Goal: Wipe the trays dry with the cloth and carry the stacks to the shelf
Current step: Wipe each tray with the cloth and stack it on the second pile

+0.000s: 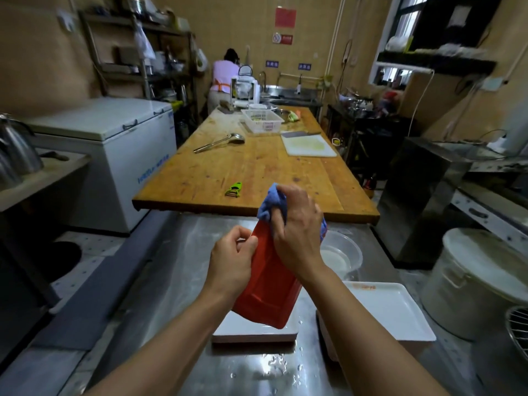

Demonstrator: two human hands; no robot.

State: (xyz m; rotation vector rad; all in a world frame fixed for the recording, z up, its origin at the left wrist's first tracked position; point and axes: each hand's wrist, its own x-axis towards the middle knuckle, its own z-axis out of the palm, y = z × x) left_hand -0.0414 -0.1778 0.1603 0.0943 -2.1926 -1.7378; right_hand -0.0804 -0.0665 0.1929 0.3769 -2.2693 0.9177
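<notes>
I hold a red tray (pixel 267 287) tilted up on edge over the steel counter (pixel 177 281). My left hand (pixel 233 260) grips its left rim. My right hand (pixel 297 232) is closed on a bunched blue cloth (pixel 271 202) and presses it against the tray's upper end. Under the red tray lies a low stack of white trays (pixel 254 330). Another white tray (pixel 391 310) sits on a stack at the right. Drops of water (pixel 281 364) lie on the counter near me.
A clear bowl of water (pixel 347 252) stands behind my right wrist. A long wooden table (pixel 257 172) ahead carries a green peeler (pixel 235 189), ladle, basket and cutting board. A large lidded pot (pixel 480 281) is at right, a freezer (pixel 114 144) at left, a metal shelf (pixel 148 61) and a person (pixel 223 78) at the back.
</notes>
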